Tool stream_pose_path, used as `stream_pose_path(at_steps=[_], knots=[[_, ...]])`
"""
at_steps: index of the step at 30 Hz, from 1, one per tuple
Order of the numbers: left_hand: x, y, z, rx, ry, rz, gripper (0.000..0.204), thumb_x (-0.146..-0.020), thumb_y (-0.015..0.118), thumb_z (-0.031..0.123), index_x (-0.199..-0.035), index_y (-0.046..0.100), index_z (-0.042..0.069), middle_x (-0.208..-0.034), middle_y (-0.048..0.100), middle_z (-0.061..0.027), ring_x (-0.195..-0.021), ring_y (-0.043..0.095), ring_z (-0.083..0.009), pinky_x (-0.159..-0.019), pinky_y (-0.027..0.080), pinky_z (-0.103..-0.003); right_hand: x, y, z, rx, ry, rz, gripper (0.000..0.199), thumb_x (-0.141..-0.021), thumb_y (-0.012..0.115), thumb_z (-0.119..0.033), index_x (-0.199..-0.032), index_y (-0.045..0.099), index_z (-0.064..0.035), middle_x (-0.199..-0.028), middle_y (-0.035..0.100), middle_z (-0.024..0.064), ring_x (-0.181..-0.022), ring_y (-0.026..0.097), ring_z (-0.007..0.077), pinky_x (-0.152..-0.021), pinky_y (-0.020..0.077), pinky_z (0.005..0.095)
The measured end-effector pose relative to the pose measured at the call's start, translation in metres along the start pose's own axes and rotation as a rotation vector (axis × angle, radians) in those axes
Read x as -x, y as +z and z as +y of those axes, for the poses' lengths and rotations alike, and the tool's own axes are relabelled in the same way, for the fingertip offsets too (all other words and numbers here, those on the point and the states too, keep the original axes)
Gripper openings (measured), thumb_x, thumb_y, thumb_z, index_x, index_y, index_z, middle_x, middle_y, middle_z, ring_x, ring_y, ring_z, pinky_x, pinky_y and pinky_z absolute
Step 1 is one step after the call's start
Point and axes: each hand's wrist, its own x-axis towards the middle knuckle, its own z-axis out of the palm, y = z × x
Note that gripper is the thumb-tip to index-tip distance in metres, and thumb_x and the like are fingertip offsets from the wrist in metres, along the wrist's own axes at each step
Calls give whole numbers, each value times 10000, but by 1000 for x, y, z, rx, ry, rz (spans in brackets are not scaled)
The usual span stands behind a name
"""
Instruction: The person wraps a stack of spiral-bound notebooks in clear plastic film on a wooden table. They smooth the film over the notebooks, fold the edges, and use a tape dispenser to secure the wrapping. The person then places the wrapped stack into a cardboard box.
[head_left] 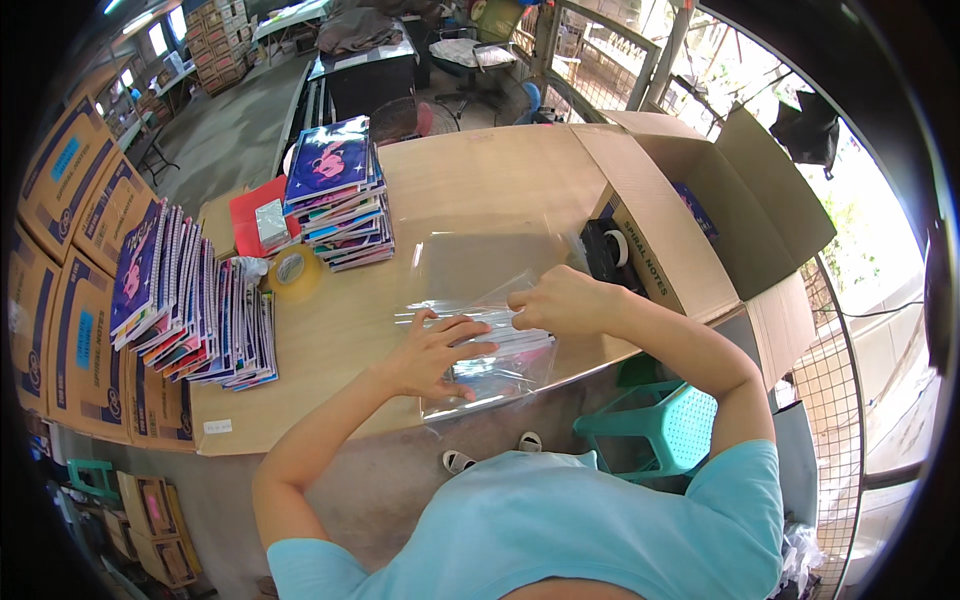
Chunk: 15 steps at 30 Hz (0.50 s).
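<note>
My left hand (432,355) lies with fingers spread on a bundle wrapped in clear plastic film (525,345), near the table's front edge. Pale edges show through the film, but glare hides what is inside. My right hand (568,302) is closed in a pinch on the film at the bundle's far right side. Just beyond, a flat clear plastic sheet (490,262) lies on the table. To the left stand a tall stack of spiral notebooks (328,165) with purple covers and a leaning row of spiral notebooks (195,300).
A roll of tape (293,268) and a red packet (262,222) lie beside the stack. On the right are a black tape dispenser (605,250) and an open carton (655,245). Closed cartons (85,330) line the left. A green stool (660,430) stands below the table's right front.
</note>
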Motion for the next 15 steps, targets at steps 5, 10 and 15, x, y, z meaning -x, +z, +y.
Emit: stream_pose_path(at_steps=[5,10,15], knots=[[-3,-2,-7,-63,37,-48,782,-706,634,668,-1391,451,335,-1492,350,-55,-1372,328,-257,-1032,256,-621,-4,16,19,-128,111,-2,102,-712,681,-83,-807,661,-113,-951,650,39,-820,668,262,-647,523,407],[-14,-7,-8,-69,68,-142,856,-656,617,715,-1426,359,444,-1545,230,-110,-1407,256,-313,-1104,204,-616,-19,15,18,-434,65,7,87,-686,712,-120,-730,639,-102,-983,629,43,-795,642,251,-629,490,406],[-21,-3,-11,-43,92,-142,942,-550,662,723,-1410,356,491,-1540,217,-116,-1401,247,-378,-1123,225,-592,-32,30,10,-379,-17,350,164,-597,763,-160,-727,668,-136,-989,554,-2,-1019,536,232,-731,463,408]])
